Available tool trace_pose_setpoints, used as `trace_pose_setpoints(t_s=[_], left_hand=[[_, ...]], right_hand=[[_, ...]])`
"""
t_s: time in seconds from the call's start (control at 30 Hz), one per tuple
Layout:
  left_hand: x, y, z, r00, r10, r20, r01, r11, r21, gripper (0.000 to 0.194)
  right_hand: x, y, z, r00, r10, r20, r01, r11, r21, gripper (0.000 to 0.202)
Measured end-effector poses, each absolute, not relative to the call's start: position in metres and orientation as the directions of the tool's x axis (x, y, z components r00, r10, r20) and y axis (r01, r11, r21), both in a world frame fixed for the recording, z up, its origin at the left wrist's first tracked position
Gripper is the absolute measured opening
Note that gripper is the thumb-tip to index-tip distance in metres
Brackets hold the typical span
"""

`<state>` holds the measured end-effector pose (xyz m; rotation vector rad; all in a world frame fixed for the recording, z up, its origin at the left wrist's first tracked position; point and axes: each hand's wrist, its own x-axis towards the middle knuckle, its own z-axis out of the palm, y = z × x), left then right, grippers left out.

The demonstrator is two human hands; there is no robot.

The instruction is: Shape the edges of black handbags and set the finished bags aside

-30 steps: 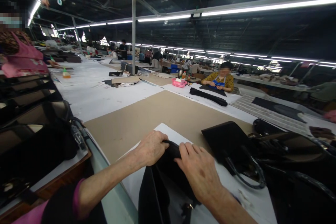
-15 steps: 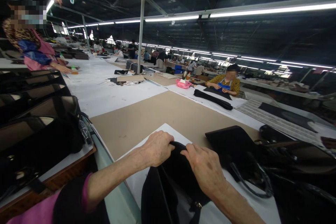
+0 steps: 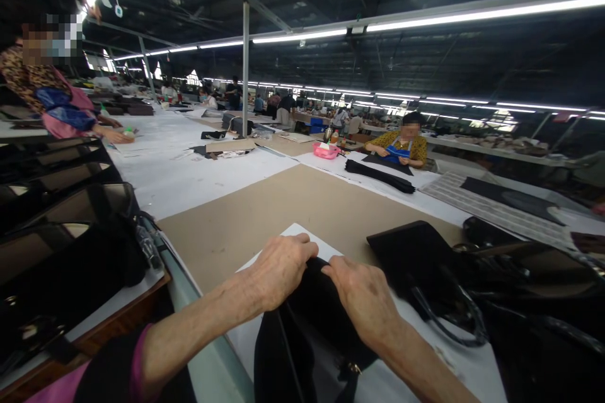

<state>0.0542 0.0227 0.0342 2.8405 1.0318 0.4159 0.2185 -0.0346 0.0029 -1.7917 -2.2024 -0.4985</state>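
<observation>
Fluorescent tubes (image 3: 300, 36) light a large, dark-roofed workshop with people at work across its depth. Item under handling: a soft black handbag (image 3: 326, 315), held at the near edge of the counter (image 3: 155, 170), over a white sheet (image 3: 472, 371). Contact between its underside and the sheet is hidden. A gold-coloured fitting (image 3: 353, 368) shows low on its right side.

Left hand (image 3: 286, 267): fingers curled tightly on the upper edge. Right hand (image 3: 362, 293): thumb and fingers closed on the same edge, with a short span of black material between the two.

Beyond the sheet lies a tan board (image 3: 265, 201). To the right, a black flat panel (image 3: 411, 245) lies beside a plastic-wrapped handle (image 3: 472, 334); to the left stands a row of black bags (image 3: 70, 258). Farther off, near a pink basket (image 3: 326, 151) and a bundle of black strips (image 3: 378, 175), a co-worker in a yellow patterned top (image 3: 416, 150) sits at the counter.

Risks, as judged: uneven pressure from the hands could crease or stretch the edge; the fitting, if dragged, could scuff the black material; the sheet, apparently loose, could slide under a pull; a rightward swing of the right forearm could snag the plastic-wrapped handle.
</observation>
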Motion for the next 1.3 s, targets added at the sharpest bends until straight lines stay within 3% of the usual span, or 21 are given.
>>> trace_pose_setpoints(t_s=[0.3, 0.5, 0.63, 0.73, 0.8, 0.97, 1.07, 1.13, 1.3], left_hand=[[0.051, 0.019, 0.031, 0.719, 0.682, 0.132, 0.668, -0.731, 0.138, 0.009], [0.051, 0.016, 0.031, 0.716, 0.677, 0.168, 0.668, -0.735, 0.114, 0.007], [0.051, 0.014, 0.033, 0.67, 0.724, 0.161, 0.717, -0.688, 0.108, 0.03], [0.048, 0.021, 0.034, 0.666, 0.741, 0.081, 0.737, -0.671, 0.076, 0.051], [0.047, 0.031, 0.037, 0.702, 0.712, 0.018, 0.711, -0.702, 0.048, 0.054], [0.056, 0.057, 0.053, 0.827, 0.552, -0.103, 0.555, -0.832, -0.002, 0.039], [0.069, 0.059, 0.058, 0.825, 0.551, -0.128, 0.555, -0.832, -0.005, 0.027], [0.075, 0.053, 0.056, 0.794, 0.593, -0.133, 0.599, -0.801, 0.006, 0.022], [0.074, 0.033, 0.042, 0.719, 0.693, -0.041, 0.694, -0.716, 0.077, 0.016]], right_hand=[[0.222, -0.037, 0.01, -0.198, 0.927, 0.32, 0.98, 0.198, 0.034, 0.014], [0.225, -0.036, 0.014, -0.199, 0.94, 0.277, 0.978, 0.207, -0.001, 0.015], [0.231, -0.028, 0.018, -0.217, 0.943, 0.25, 0.972, 0.232, -0.03, 0.022], [0.233, -0.025, 0.021, -0.219, 0.95, 0.222, 0.974, 0.226, -0.004, 0.027], [0.23, -0.028, 0.024, -0.203, 0.957, 0.207, 0.979, 0.202, 0.028, 0.027], [0.218, -0.057, 0.037, -0.089, 0.983, 0.162, 0.993, 0.075, 0.096, 0.014], [0.215, -0.073, 0.037, -0.1, 0.987, 0.123, 0.991, 0.087, 0.104, 0.01], [0.215, -0.079, 0.031, -0.117, 0.981, 0.154, 0.993, 0.111, 0.044, 0.014], [0.207, -0.085, 0.007, 0.03, 0.944, 0.329, 0.962, 0.062, -0.265, 0.026]])
